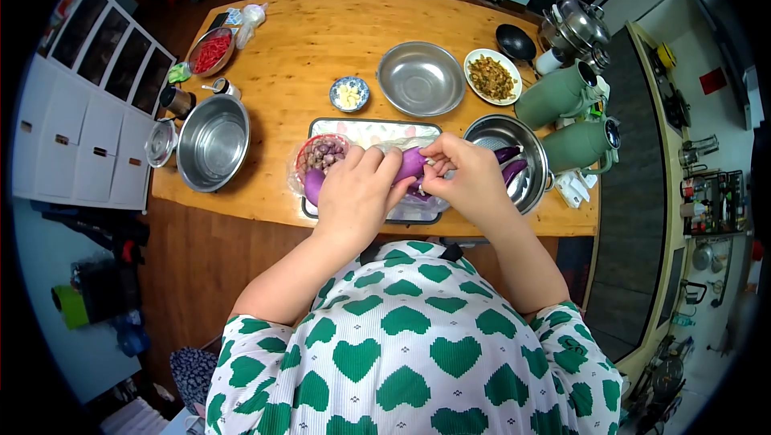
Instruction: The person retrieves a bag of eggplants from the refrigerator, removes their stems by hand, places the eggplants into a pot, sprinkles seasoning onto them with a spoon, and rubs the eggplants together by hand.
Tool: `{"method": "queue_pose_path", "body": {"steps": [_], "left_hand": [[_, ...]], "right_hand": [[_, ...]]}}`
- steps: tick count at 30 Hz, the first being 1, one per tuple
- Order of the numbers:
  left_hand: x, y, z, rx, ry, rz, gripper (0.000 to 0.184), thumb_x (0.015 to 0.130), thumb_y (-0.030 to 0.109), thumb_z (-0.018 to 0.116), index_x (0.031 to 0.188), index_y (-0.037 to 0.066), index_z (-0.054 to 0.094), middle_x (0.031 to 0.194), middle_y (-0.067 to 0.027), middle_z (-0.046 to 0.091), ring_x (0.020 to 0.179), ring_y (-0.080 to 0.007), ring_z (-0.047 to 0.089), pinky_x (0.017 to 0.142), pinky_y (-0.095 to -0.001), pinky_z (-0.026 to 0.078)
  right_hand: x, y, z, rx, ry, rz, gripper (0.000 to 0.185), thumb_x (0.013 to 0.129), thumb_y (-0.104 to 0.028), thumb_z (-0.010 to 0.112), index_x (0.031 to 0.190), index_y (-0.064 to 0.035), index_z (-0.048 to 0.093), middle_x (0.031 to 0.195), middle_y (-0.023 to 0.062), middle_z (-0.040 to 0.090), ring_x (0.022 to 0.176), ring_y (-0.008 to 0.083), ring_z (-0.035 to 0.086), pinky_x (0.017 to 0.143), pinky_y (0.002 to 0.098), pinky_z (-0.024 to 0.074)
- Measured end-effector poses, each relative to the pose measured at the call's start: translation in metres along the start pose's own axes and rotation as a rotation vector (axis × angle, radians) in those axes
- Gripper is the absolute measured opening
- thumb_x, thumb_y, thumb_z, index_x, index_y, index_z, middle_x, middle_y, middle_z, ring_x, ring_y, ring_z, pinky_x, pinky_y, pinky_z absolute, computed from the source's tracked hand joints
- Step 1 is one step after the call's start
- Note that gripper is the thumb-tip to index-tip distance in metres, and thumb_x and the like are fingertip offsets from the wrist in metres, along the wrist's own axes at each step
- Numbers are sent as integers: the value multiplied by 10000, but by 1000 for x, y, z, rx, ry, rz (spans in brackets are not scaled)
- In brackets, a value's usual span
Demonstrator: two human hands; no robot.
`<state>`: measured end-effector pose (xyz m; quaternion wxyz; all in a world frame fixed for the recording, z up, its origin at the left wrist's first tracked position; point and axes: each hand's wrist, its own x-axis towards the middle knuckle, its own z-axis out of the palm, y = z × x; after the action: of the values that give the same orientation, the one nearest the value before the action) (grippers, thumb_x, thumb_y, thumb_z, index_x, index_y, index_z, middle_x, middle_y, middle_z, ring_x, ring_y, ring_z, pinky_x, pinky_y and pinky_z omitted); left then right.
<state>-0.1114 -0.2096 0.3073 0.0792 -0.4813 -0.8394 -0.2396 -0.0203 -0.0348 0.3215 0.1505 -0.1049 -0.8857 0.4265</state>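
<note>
A long purple eggplant (412, 163) lies across the cutting board (377, 128), with my left hand (358, 191) wrapped over its middle. At its right end my right hand (462, 171) is closed in a pinch around the stem tip. Beneath my hands there is clear plastic and more purple, partly hidden. A red basket (344, 140) of small purplish bulbs stands at the board's left, behind the eggplant's rounded end. Right of my right hand, a steel colander (539, 194) holds dark eggplants (514, 170).
Two steel basins (422, 79) (214, 143) stand behind and left. A small bowl of garlic (349, 94), a plate of chopped food (492, 77), green flasks (556, 95) and a bowl of red peppers (213, 52) are around. The table edge (241, 212) runs before me.
</note>
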Motion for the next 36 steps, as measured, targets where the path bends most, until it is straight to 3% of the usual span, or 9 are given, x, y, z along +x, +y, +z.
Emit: {"method": "queue_pose_path", "body": {"steps": [10, 16, 21, 24, 28, 29, 32, 34, 36], "left_hand": [[-14, -21, 36, -65, -29, -60, 381, 868, 313, 773, 1123, 57, 653, 934, -128, 641, 894, -319, 613, 765, -429, 527], [-23, -44, 43, -503, -50, -214, 354, 941, 290, 726, 1170, 38, 631, 952, -190, 667, 909, -372, 638, 775, -427, 521], [-28, -61, 48, -1070, -157, -348, 296, 1089, 278, 551, 1252, 31, 563, 947, -50, 644, 880, -146, 606, 823, -315, 500], [-18, -56, 55, -1396, -197, -485, 332, 1140, 333, 404, 1282, 58, 524, 1009, -17, 618, 872, -111, 558, 817, -277, 486], [5, -43, 100, -1879, 33, -791, 479, 1126, 496, 360, 1316, 81, 503, 988, -13, 610, 887, -127, 572, 845, -277, 493], [8, -43, 115, -1892, 3, -796, 558, 1106, 555, 361, 1367, 81, 501, 1046, -21, 619, 948, -150, 597, 879, -295, 506], [18, -23, 145, -1916, -239, -762, 598, 1107, 553, 362, 1459, 81, 463, 1199, -59, 626, 1078, -178, 605, 962, -322, 503], [26, -4, 142, -1480, -314, -792, 508, 1115, 423, 448, 1465, 56, 471, 1395, -146, 593, 1202, -248, 604, 1020, -380, 490], [13, -25, 178, -858, -31, -331, 503, 1053, 283, 587, 1474, 40, 462, 1366, -200, 606, 1215, -329, 599, 1038, -429, 469]], "right_hand": [[-3, 55, 49, -26, 100, 51, 180, 787, -18, 771, 929, -17, 658, 818, 92, 719, 676, 187, 691, 625, 313, 553], [1, 86, 53, 746, 14, 315, 63, 922, 49, 658, 919, -9, 682, 956, 69, 755, 887, 95, 711, 749, 254, 556], [-10, 180, 87, -105, -152, 237, 350, 936, -70, 713, 1278, -143, 725, 1294, 184, 703, 1035, 264, 730, 940, 347, 552], [-13, 181, 92, -81, -183, 198, 270, 936, -100, 708, 1202, -116, 752, 1252, 196, 708, 1233, 335, 651, 996, 381, 522], [-15, 143, 64, 845, -385, 376, 478, 1059, -230, 594, 1497, -62, 499, 1330, 135, 662, 1229, 223, 633, 1059, 349, 494], [-21, 128, 47, 873, -471, 455, 598, 1094, -290, 535, 1585, -32, 313, 1295, 123, 665, 1172, 206, 646, 1052, 345, 498], [-37, 104, -4, 730, -681, 561, 647, 1051, -167, 605, 1622, -126, 303, 1224, 90, 650, 1080, 157, 658, 934, 301, 539], [-56, 131, -17, 733, -567, 498, 594, 1032, -167, 617, 1581, -148, 392, 1196, 68, 662, 975, 113, 643, 766, 258, 544], [-72, 146, -37, 518, -375, 534, 511, 1037, -157, 592, 1533, -155, 469, 1178, 61, 666, 982, 111, 633, 768, 261, 545]]}}
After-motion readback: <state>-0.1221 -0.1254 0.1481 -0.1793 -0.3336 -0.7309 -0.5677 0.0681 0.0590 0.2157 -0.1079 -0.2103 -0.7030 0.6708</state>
